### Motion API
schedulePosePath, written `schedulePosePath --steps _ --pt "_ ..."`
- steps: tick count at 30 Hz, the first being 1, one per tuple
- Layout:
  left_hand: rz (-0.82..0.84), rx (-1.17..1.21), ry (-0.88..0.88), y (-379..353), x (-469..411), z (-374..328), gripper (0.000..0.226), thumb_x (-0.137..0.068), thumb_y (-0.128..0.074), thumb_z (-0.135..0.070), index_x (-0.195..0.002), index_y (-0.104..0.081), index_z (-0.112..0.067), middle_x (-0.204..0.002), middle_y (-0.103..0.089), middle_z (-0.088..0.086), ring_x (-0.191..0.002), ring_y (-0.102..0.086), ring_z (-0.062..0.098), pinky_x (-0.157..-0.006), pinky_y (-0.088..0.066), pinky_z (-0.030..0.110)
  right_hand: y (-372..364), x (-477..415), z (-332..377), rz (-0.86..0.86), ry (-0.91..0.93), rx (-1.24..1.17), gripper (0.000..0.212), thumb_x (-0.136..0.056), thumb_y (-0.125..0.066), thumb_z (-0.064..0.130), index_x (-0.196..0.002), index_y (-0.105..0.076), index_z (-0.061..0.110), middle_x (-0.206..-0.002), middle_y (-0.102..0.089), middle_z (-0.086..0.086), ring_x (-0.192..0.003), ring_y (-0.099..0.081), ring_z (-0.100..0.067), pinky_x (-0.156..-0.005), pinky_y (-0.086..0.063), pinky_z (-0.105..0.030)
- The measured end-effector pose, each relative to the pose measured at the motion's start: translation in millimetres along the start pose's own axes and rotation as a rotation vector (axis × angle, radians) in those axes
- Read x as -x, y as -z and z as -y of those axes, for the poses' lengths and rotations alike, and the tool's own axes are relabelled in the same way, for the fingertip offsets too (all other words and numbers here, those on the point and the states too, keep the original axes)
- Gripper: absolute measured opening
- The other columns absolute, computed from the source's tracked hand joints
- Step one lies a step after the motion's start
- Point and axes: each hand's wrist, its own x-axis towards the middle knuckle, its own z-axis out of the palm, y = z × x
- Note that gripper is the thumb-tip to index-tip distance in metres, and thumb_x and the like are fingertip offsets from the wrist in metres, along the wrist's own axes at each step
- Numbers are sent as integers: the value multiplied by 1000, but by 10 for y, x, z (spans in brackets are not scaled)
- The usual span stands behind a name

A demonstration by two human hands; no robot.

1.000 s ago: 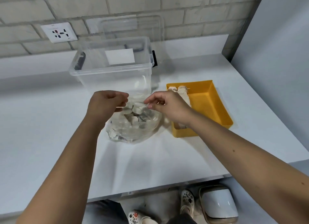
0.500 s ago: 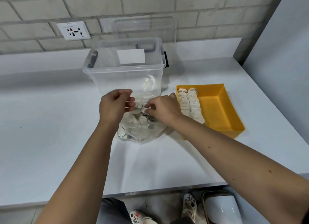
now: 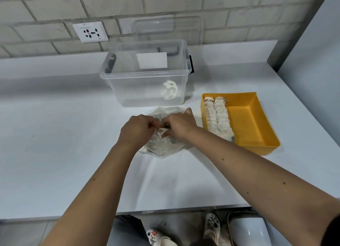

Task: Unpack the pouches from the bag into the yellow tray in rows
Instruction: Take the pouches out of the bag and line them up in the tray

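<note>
Head | left hand [image 3: 137, 129], right hand [image 3: 179, 125] pinched on bag [image 3: 161, 146] mouth, seemingly.

Bag [image 3: 161, 148] on table [image 3: 55, 135], just before bin [image 3: 147, 84]; tray [image 3: 257, 120] right of bag, pouches [image 3: 217, 117] in it.

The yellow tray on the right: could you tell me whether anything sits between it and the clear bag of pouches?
Nothing visible does. The clear plastic bag lies under both hands, and only bare white table separates it from the yellow plastic tray. The big transparent storage box stands behind, off that path.
</note>
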Motion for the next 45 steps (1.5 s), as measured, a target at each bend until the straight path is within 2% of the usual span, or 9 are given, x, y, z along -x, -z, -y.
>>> schedulePosePath --steps 4,8,14,16,20,27,33,37,45 --pt "-2 -154 12 43 -14 -84 20 -93 -61 -33 -108 -73 -35 -105 -73 -9 -103 -63 19 -86 -51 34 23 41 -31 -21 -28 -29 14 -82 -70 43 -81 -64 30 -85 -69 10 -91 -60 -16 -81 -22 -35" --pt "9 -109 7 50 -75 -86 34 -87 -68 -38 -121 -66 -33 -106 -72 -11 -104 -62 19 -89 -48 35 318 149 -78 -79 -20 -180 9 -83 -71 37 -87 -69 29 -90 -69 11 -92 -59 -14 -87 -30 -36" --pt "-105 154 -14 23 -78 -26 33 -88 -67 -49 -75 -66 -18 -80 -70 -2 -66 -55 23 -69 -48 37 547 208 -83 -131 -35 -553 17 -77 -81 27 -89 -72 19 -80 -69 5 -73 -61 -9 -68 -46 -20" --pt "-184 206 7 75 -56 -26 28 -90 -66 -41 -77 -66 -16 -81 -70 -2 -71 -59 25 -71 -50 39 463 181 -85 -57 -85 -630 16 -78 -80 15 -93 -73 13 -79 -72 -3 -70 -65 -13 -66 -50 -18" --pt "-228 284 58 165 -45 -64 28 -93 -62 -31 -82 -63 -5 -83 -71 11 -83 -62 32 -72 -48 38 162 81 -11 119 -176 -579 5 -81 -71 5 -84 -75 8 -74 -73 -11 -67 -69 -23 -70 -61 -35" --pt "-185 319 84 162 -13 -63 26 -91 -61 -28 -83 -63 -4 -86 -72 14 -88 -64 32 -76 -49 38 -52 -34 42 211 -209 -519 23 -80 -74 25 -96 -76 9 -96 -73 -7 -92 -67 -25 -88 -54 -38" --pt "-165 347 105 136 -16 -78 22 -93 -59 -27 -84 -61 -7 -82 -75 6 -82 -65 24 -60 -41 28 12 41 20 301 -222 -752 11 -89 -66 18 -93 -71 9 -74 -61 -2 -59 -52 -14 -55 -43 -25" --pt "-157 352 109 126 -14 -120 19 -95 -57 -26 -85 -60 -9 -82 -76 4 -70 -61 13 -55 -36 25 -9 75 47 252 -208 -710 14 -85 -71 17 -93 -72 6 -74 -62 2 -72 -57 -14 -66 -45 -24" --pt "-111 540 120 134 -73 -76 15 -96 -55 -18 -83 -56 -10 -84 -74 5 -84 -74 20 -88 -57 45 542 344 -268 125 -131 -835 10 -93 -57 8 -85 -62 11 -72 -62 -1 -65 -60 -14 -62 -48 -26"
